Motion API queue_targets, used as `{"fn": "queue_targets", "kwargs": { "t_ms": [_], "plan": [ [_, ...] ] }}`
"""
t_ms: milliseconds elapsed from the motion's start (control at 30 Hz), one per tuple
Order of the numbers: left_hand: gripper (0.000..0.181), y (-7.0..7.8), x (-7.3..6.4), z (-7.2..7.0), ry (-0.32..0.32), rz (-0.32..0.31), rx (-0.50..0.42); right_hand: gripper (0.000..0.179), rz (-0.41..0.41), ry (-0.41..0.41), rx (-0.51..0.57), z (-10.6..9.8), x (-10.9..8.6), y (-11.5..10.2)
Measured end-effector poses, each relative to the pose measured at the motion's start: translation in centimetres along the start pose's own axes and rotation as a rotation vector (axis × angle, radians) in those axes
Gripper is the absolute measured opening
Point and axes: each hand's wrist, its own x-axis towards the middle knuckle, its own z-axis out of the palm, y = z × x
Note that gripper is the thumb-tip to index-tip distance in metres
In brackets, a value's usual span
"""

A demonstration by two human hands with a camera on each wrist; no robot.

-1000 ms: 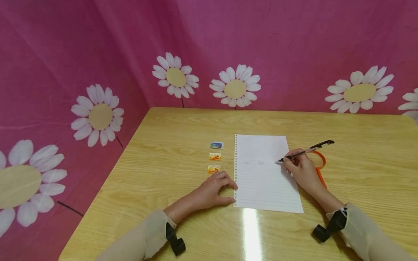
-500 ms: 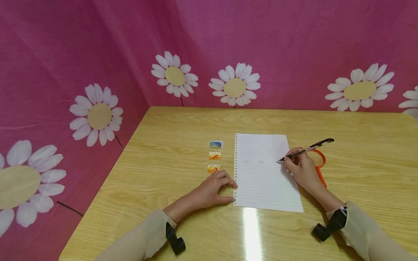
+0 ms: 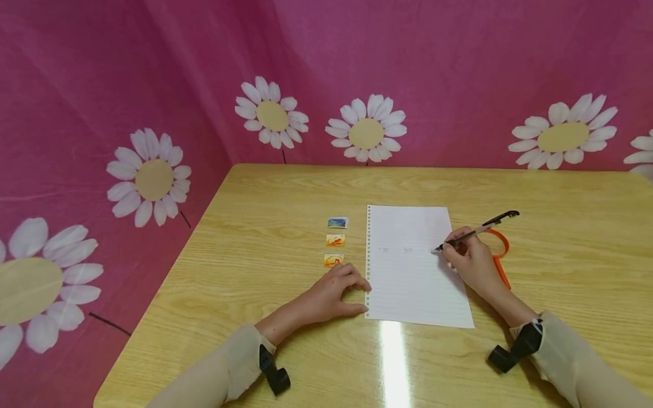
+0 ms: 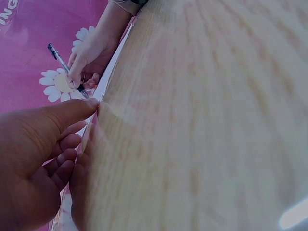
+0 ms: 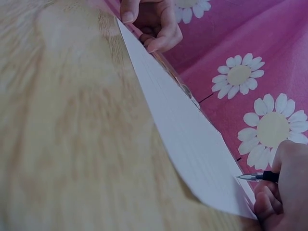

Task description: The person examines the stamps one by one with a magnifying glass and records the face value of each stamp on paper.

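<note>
In the head view a sheet of lined, hole-punched paper [image 3: 413,294] lies on the wooden table, with faint pencil-thin numbers in a row across it. My right hand [image 3: 476,263] grips a pen [image 3: 482,229] with a black cap on its upper end. Its tip [image 5: 244,177] meets the sheet at the right end of that row. At the sheet's left edge, my left hand [image 3: 334,292] rests with thumb and fingers spread apart, fingertips touching the punched margin. Three small picture stamps [image 3: 335,241] stand in a column left of the paper, the lowest one right above the left hand.
An orange looped handle [image 3: 502,272], like that of scissors, shows partly hidden behind my right hand. The wooden table [image 3: 245,243] reaches back to a pink curtain [image 3: 433,56] printed with white daisies. Glare [image 3: 395,362] falls on the near tabletop.
More marks have appeared at the pen tip, at the right end of the row of numbers. The pen has tilted slightly. My left hand stays at the paper's edge.
</note>
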Motion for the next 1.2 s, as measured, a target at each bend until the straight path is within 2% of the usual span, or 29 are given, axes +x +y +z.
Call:
{"fn": "queue_targets", "kwargs": {
  "t_ms": [200,367,500,867,1200],
  "plan": [
    [0.029,0.06,0.17,-0.25,0.002,0.011,0.008,0.01,0.001,0.009,-0.008,-0.23,0.27,-0.18],
    [0.029,0.02,0.11,-0.13,-0.003,-0.001,-0.006,0.011,0.042,0.032,0.043,-0.21,0.16,0.05],
    [0.028,0.01,-0.04,0.0,-0.006,-0.001,-0.012,0.011,0.052,0.056,0.029,-0.04,-0.06,0.37],
    [0.028,-0.08,-0.03,0.0,0.008,0.023,0.009,0.011,0.033,0.038,0.019,0.2,-0.18,0.11],
    [0.028,0.0,0.01,0.02,0.002,0.013,0.006,0.01,0.034,0.033,-0.001,0.18,-0.18,0.08]
  ]
}}
